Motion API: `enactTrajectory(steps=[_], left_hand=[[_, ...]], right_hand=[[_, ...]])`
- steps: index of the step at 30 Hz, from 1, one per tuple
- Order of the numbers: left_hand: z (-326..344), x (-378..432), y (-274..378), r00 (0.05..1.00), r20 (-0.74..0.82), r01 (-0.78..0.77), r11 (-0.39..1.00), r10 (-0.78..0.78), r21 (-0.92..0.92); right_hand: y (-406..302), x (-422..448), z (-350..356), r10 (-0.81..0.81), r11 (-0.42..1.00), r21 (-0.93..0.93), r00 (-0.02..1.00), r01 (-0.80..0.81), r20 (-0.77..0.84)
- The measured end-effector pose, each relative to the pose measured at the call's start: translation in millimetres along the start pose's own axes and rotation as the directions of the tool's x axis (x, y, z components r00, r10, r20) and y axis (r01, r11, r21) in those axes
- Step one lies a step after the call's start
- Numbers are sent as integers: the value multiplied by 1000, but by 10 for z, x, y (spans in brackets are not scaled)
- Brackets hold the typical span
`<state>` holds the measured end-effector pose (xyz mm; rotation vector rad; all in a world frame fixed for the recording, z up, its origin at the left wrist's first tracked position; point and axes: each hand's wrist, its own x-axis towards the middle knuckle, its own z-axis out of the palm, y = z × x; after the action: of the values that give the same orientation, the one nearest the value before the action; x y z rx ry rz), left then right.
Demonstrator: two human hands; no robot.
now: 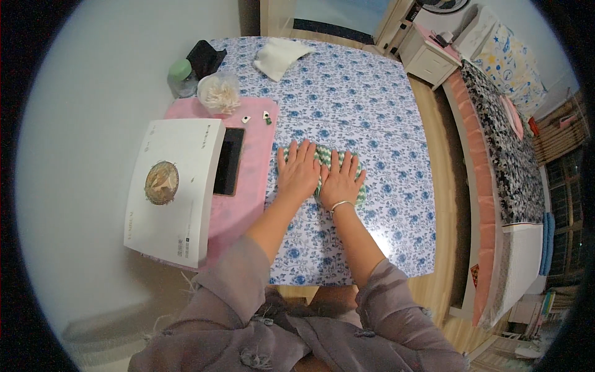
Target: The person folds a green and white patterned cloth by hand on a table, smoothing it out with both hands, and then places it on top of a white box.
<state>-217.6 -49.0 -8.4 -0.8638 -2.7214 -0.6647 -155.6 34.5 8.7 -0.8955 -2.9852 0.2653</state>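
Observation:
A green-and-white zigzag-patterned cloth (324, 153) lies on the table, mostly covered by my two hands. My left hand (298, 174) rests palm down over its left part, fingers spread and pointing away from me. On the right part lies my right hand (342, 182), also flat with its fingers apart and a bracelet (342, 204) at the wrist. The thumbs come close together near the cloth's middle. Beneath everything is a tablecloth (320, 251) with blue flowers on white.
Left of my hands, a pink mat (253, 186) carries a white box (162, 223), a dark-screened device (231, 160) and a clear container of cotton swabs (218, 95). Behind stand a green-lidded jar (181, 74) and a black object (204, 58). A white cloth (279, 58) lies at the far edge.

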Motion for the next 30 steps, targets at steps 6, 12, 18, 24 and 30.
enactTrajectory(steps=[6,12,18,24,30], left_hand=[[100,267,-43,999,-14,35,999,-34,37],[165,481,-74,999,-1,51,998,-51,36],[179,651,-103,997,30,75,997,-75,15],[212,718,-113,994,66,91,996,-91,11],[227,742,-118,989,100,111,993,-114,35]], right_hand=[[-42,273,-51,2,1000,28,1000,-2,16],[-39,520,14,2,1000,30,1000,-1,-26],[-66,695,9,14,998,57,999,-13,-29],[-81,784,-13,24,999,47,999,-23,-25],[-86,818,-2,32,999,38,999,-31,-13]])
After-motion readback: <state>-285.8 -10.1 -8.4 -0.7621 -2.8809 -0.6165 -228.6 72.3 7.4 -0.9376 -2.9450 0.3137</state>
